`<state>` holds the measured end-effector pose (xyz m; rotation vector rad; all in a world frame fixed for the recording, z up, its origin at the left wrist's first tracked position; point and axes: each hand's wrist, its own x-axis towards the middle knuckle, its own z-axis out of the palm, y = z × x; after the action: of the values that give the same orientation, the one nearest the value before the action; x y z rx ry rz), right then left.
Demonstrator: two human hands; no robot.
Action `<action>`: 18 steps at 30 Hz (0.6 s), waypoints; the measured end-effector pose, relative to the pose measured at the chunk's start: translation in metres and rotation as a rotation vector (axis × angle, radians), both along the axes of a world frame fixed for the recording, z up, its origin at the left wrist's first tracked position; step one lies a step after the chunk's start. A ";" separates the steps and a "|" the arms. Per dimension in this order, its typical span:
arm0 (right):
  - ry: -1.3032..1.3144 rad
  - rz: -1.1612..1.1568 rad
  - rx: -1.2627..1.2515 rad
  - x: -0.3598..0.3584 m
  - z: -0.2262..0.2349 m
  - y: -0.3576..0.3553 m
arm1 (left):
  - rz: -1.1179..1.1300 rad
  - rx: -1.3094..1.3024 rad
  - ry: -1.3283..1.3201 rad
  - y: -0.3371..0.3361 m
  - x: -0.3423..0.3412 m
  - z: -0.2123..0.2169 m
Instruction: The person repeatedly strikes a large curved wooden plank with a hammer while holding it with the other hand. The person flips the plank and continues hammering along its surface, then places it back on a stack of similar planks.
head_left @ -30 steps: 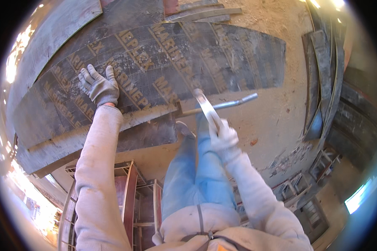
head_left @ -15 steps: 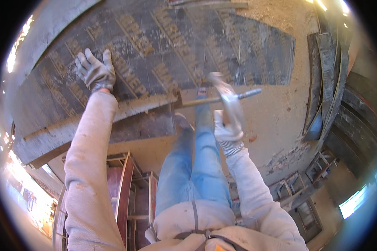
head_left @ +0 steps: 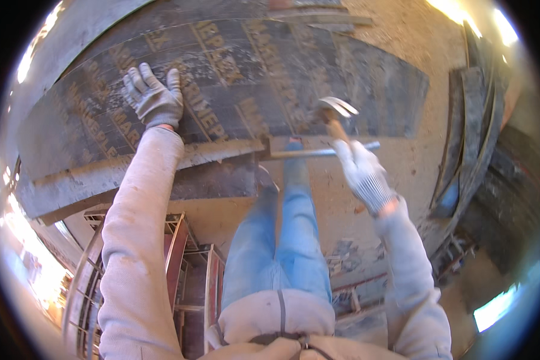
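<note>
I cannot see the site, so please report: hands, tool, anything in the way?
Left hand flat on dark panel. Right hand shut on hammer, head raised. Metal bar lies by panel edge.

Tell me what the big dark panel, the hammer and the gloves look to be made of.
Large dark printed panel: likely film-faced plywood, smooth, scuffed coating. Claw hammer in the right hand: shiny metal head, brownish, probably wooden handle. Left hand glove: grey knitted fabric, ribbed weave.

The only marking is faded yellowish lettering printed in slanted rows across the large dark formwork plywood panel (head_left: 246,78), seemingly worn and partly illegible.
</note>
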<state>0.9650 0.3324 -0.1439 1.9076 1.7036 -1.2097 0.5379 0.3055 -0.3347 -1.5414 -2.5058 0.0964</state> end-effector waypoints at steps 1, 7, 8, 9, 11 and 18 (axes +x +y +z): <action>-0.045 -0.021 0.046 -0.001 0.007 0.002 | -0.047 0.128 -0.008 0.000 0.000 0.000; 0.254 0.013 0.307 -0.015 -0.002 -0.010 | -0.049 0.089 -0.043 -0.001 -0.003 -0.004; -0.149 0.207 -0.018 -0.017 -0.001 -0.010 | -0.035 0.071 -0.046 -0.002 -0.002 -0.004; -0.147 0.180 -0.057 -0.018 -0.003 -0.010 | -0.051 0.098 -0.037 -0.001 -0.003 -0.004; -0.095 0.138 -0.066 -0.014 -0.001 -0.006 | -0.005 0.020 -0.025 0.000 -0.003 -0.005; -0.081 0.076 0.113 -0.011 -0.002 -0.001 | -0.047 0.147 -0.043 0.004 -0.005 -0.003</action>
<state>0.9536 0.3314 -0.1454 1.9092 1.8185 -1.0149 0.5330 0.3096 -0.3380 -1.5580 -2.4458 -0.1266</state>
